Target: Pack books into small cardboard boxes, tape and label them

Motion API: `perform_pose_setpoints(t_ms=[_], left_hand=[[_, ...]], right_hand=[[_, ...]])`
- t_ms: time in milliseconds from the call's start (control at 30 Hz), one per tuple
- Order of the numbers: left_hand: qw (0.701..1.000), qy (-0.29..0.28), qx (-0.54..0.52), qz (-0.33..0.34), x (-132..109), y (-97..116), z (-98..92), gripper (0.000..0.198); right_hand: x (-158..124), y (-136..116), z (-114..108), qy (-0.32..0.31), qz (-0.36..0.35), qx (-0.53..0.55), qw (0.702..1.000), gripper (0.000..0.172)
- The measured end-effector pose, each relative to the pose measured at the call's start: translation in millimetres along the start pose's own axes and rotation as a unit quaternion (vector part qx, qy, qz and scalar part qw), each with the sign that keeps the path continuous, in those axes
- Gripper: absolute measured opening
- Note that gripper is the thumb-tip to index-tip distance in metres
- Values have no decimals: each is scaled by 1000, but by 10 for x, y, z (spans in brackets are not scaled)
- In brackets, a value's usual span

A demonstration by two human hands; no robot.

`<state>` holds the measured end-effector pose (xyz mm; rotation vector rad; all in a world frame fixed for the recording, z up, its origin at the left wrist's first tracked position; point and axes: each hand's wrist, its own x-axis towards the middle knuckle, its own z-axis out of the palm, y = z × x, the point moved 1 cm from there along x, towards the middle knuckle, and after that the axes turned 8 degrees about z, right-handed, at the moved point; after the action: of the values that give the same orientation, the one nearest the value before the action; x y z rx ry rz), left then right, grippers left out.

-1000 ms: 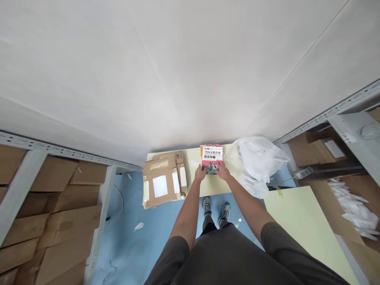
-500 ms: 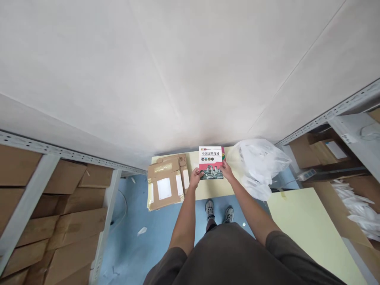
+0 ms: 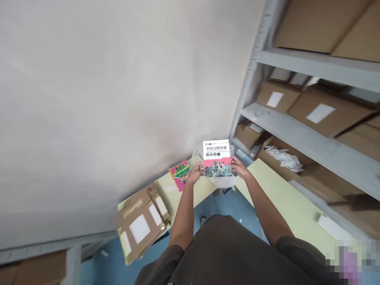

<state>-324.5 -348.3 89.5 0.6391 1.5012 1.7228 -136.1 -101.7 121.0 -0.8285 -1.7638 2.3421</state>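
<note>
I hold a book (image 3: 217,157) with a white, pink and grey cover in both hands, raised in front of me above the pale yellow table (image 3: 204,186). My left hand (image 3: 196,173) grips its lower left edge and my right hand (image 3: 239,167) its lower right edge. A second book (image 3: 179,174) with a pink and yellow cover lies on the table to the left, just beyond my left hand.
A stack of flat cardboard mailers (image 3: 139,221) lies on the table's left end. A white plastic bag (image 3: 221,181) shows behind the held book. Grey metal shelving (image 3: 299,132) with cardboard boxes stands at right, above another pale yellow tabletop (image 3: 291,202). The floor is blue.
I have lifted the book off the second book, which is now uncovered on the table. My view has swung right toward the shelving.
</note>
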Motion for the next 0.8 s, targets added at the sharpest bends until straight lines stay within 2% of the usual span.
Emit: perform_pose_setpoints(t_ms=[100,233,333,433,533,633,800], left_hand=[[997,-77,18,16,301,97,759,73],[986,-160,31,23,557,57,1904,75],[974,-227,15,24,656,-43,2708,86],[961,-277,21,6,743,-128,3367,88],[944,-327,40,-16,859,-167,3886,87],[919,-392,32,-34,1001,-187,4305,93],[881,-470,16,-48,1245,-200,4787,101]], right_hand=[[-588,-186,-745,18,-18,16,1000,75],[-1453,-239,-1672,84,-41,32,995,81],[-2056,-161,-2222,126,-72,52,988,87],[-2563,-42,-2628,177,-82,74,978,88],[-2962,59,-2916,218,-85,92,968,88],[-3266,115,-3116,257,-102,101,956,90],[-3563,96,-3221,333,-115,108,930,91]])
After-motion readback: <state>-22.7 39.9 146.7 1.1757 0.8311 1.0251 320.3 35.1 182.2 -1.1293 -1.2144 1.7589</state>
